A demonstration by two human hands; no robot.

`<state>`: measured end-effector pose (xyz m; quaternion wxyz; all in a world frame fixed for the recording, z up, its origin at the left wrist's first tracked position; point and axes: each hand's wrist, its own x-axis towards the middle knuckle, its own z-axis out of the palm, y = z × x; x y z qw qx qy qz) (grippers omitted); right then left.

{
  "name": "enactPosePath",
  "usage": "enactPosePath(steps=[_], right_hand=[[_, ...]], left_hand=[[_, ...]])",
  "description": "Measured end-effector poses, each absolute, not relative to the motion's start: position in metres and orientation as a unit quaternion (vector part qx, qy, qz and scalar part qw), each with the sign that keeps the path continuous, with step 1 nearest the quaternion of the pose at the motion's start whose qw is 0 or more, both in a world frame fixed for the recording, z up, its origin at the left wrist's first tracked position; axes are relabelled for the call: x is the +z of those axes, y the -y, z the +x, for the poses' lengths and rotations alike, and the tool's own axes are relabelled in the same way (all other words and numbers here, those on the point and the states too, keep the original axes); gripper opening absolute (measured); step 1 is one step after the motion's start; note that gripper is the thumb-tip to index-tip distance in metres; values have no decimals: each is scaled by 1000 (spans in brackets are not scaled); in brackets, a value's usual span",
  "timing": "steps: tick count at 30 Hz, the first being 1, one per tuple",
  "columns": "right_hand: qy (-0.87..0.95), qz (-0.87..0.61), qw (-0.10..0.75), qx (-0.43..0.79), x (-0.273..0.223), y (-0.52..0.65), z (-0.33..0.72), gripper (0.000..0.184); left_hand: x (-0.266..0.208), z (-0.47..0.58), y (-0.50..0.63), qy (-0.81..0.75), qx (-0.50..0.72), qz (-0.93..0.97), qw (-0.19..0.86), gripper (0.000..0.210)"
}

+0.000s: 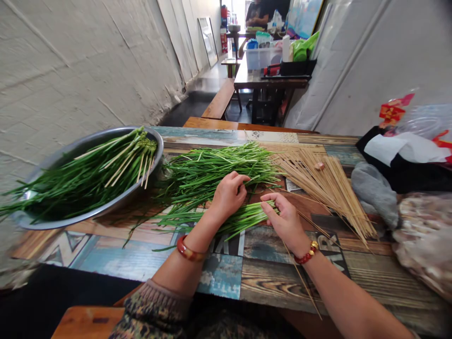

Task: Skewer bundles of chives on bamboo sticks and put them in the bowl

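Note:
My right hand (285,220) pinches the pale stem ends of a small bunch of garlic chives (247,217) lying low over the table. My left hand (229,194) is above that bunch, at the front edge of a larger pile of garlic chives (219,165). Its fingers are curled together, and whatever they hold is hidden. To the right of the pile, bamboo skewers (332,188) lie fanned out. One loose skewer (302,280) slants from below my right hand past the table's near edge. At the left, a metal basin (106,207) holds chives (70,183) with skewers through their stem ends.
A grey plastic bag (374,190), a clear bag of pale pieces (425,240) and a black bag (384,165) crowd the table's right side. Farther back stand a bench (219,99) and another table with a plastic bin (261,59). A person (270,14) is behind it.

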<state>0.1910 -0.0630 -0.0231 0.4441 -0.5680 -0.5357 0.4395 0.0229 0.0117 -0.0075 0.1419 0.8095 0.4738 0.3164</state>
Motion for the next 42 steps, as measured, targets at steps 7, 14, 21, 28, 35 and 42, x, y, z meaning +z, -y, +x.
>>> enactPosePath(steps=[7, 14, 21, 28, 35, 42], right_hand=[[494, -552, 475, 475, -22, 62, 191, 38], [462, -537, 503, 496, -23, 60, 193, 38], [492, -538, 511, 455, -23, 62, 195, 35], [504, -539, 508, 444, -22, 62, 195, 33], [509, -549, 505, 431, -20, 62, 194, 34], [516, -542, 505, 430, -18, 62, 194, 28]], left_hand=[[5, 29, -5, -460, 345, 763, 294, 16], [11, 31, -2, -430, 347, 756, 352, 15], [12, 33, 1, -412, 343, 771, 344, 15], [9, 33, 1, -410, 334, 751, 395, 9], [14, 33, 4, -408, 323, 758, 392, 9], [15, 36, 6, -397, 329, 757, 401, 17]])
